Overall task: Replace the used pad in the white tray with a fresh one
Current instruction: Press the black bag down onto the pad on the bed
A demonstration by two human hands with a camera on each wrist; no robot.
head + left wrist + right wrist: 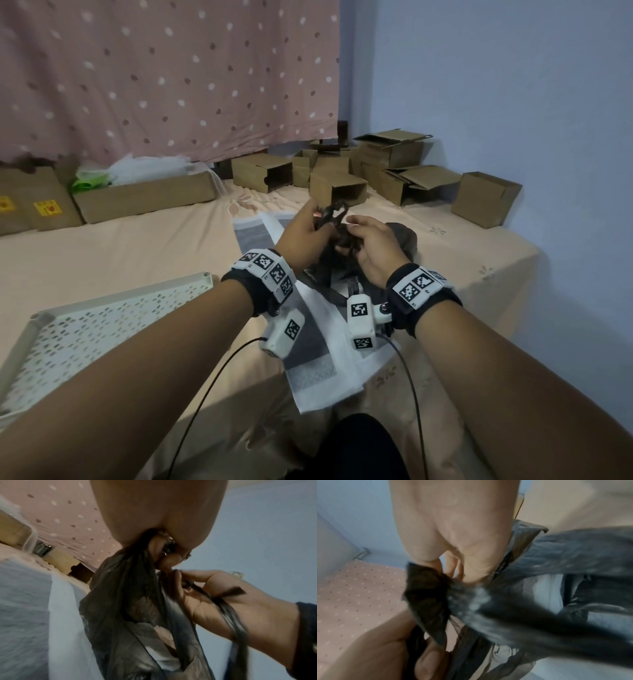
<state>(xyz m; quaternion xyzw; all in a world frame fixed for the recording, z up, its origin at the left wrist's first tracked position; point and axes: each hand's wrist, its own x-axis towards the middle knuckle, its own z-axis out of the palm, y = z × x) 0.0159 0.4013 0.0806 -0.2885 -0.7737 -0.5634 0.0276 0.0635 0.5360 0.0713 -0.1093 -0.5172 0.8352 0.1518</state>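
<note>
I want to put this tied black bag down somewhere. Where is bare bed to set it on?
Bare sheet lies between the long cardboard box and the white tray, left of the pad. Another patch lies right of the black bag, before the lone box. The far corner is crowded with small boxes.

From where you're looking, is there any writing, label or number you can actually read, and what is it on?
No readable words or numbers anywhere.
Yellow stickers on the cardboard box at far left: a red mark shows, any text is too small to read.
Black-and-white square codes on the left wristband and right wristband: patterns; tiny characters beside them are illegible.
Black plastic bag held in left hand and right hand: no print visible.
</note>
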